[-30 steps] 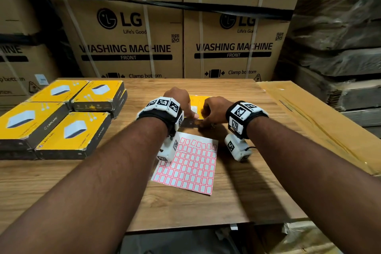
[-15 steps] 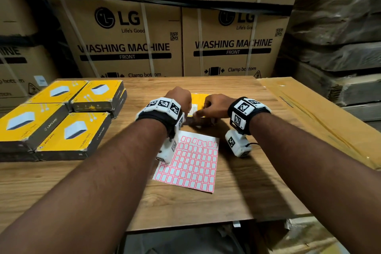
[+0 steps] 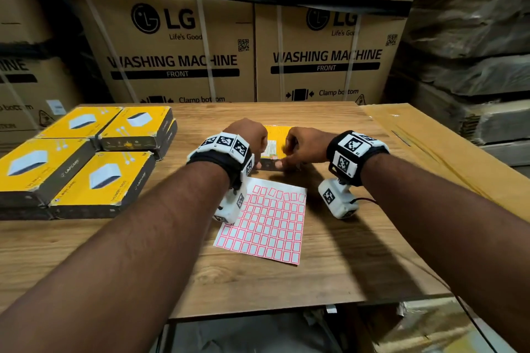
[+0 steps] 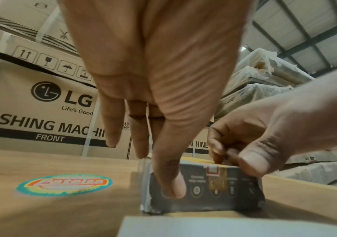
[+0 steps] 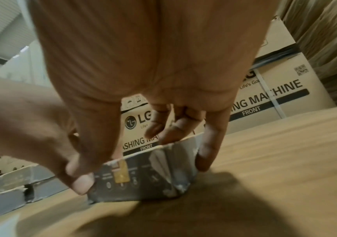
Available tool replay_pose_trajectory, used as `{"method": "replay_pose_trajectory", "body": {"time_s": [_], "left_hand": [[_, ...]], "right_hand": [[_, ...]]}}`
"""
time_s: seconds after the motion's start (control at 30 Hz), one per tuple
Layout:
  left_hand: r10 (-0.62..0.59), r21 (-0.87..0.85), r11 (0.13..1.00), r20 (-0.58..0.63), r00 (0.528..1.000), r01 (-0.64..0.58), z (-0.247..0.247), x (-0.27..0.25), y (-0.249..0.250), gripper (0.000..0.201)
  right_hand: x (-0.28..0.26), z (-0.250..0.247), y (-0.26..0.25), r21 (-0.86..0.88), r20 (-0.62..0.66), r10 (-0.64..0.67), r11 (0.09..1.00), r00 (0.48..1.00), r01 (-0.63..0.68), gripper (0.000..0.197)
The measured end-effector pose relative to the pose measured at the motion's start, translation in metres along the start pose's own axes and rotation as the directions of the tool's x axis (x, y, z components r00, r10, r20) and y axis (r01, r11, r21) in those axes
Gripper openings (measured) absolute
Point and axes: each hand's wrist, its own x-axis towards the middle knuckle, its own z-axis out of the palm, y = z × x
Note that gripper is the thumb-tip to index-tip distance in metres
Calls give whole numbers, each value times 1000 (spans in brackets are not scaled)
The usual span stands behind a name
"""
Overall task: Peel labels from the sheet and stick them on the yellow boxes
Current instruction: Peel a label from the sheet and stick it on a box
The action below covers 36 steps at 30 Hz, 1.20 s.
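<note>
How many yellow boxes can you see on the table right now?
5 on top: four grouped at the table's left, one between the hands. Edges beneath the group suggest more boxes underneath.

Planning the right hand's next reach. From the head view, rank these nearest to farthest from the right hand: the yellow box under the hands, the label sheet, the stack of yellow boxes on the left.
1. Yellow box: right hand grips it.
2. Label sheet: just nearer the person.
3. Stack of yellow boxes: far left on the table.

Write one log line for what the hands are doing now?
left hand: holds box | right hand: holds box | label: on box edge | sheet: on table
</note>
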Motion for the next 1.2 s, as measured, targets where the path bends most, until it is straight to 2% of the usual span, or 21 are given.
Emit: {"method": "replay_pose_trajectory", "body": {"time_s": [0.07, 0.13, 0.23, 0.3, 0.43, 0.53, 0.63, 0.73, 0.8, 0.83, 0.93, 1.03, 1.1, 1.2], "left_hand": [[7, 20, 1000, -4, 1000, -7, -1, 1, 2, 33], [16, 20, 1000, -23, 1000, -15, 1, 1, 4, 31], [11, -19, 1000, -53, 999, -12, 8, 0, 4, 30], [-7, -81, 997, -76, 997, 1, 12, -1, 0, 33], [-79, -247, 968, -118, 990, 47, 15, -6, -6, 41], [-107, -355, 934, -198, 974, 30, 7, -11, -6, 44], [-95, -434, 901, -265, 960, -30, -6, -18, 3, 53], [-76, -478, 873, -325, 943, -94, -17, -24, 16, 61], [-70, -484, 864, -389, 919, -139, -22, -27, 24, 56], [-83, -514, 843, -414, 906, -157, -22, -27, 27, 51], [-161, -649, 738, -431, 888, -182, -26, -30, 38, 40], [-205, -749, 647, -355, 912, -146, -27, -25, 52, 35], [-213, -819, 560, -286, 934, -123, -28, -22, 61, 32], [-230, -897, 433, -200, 952, -84, -29, -19, 72, 24]], "right_hand": [[-5, -1, 3, -78, -100, -12, 997, 995, 4, 47], [-7, 0, 9, -109, -166, 30, 993, 986, -48, 53], [-9, 4, 18, -24, -97, 127, 991, 987, -130, 74], [-10, 5, 18, -33, -100, 99, 994, 990, -102, 82], [-13, 7, 11, -74, -125, 10, 997, 992, -19, 73], [-19, 5, 7, -18, -191, -26, 1000, 981, 23, 78], [-24, 0, 5, 114, -337, -15, 992, 941, 57, 79], [-30, -11, 8, 170, -531, 17, 981, 847, 87, 60], [-36, -19, 13, 229, -601, 51, 967, 797, 110, 54], [-37, -20, 17, 287, -606, 80, 950, 792, 124, 54], [-44, -24, 26, 517, -573, 160, 831, 803, 203, 54], [-52, -28, 30, 662, -521, 163, 697, 838, 275, 39], [-59, -31, 31, 674, -445, 128, 700, 886, 237, 31], [-64, -32, 41, 686, -373, 131, 706, 918, 178, 45]]}}
